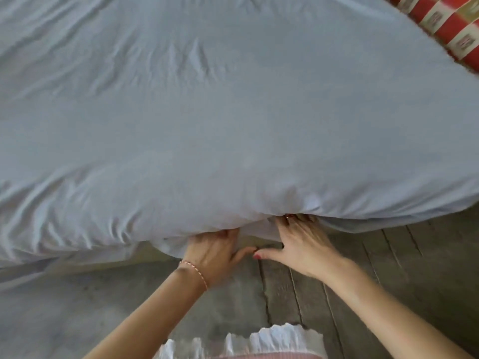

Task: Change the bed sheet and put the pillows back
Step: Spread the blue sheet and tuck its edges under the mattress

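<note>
Head view: tucking white bed sheet (233,112) under mattress edge.
Left hand (215,251): fingers hidden under fold; grip unclear.
Right hand (303,244): same, alongside.
Tip: pull taut outward from grip, then push under.

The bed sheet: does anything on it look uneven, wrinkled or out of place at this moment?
The sheet is creased at the far left and bunched at the near edge, where both hands push it under. The far right corner is uncovered: a red checked mattress shows there. Left hand and right hand have fingers hidden under the fabric.

sheet (233,112) on bed | hands under near edge: left hand (215,252), right hand (303,244) | mattress (445,24) far right
</note>
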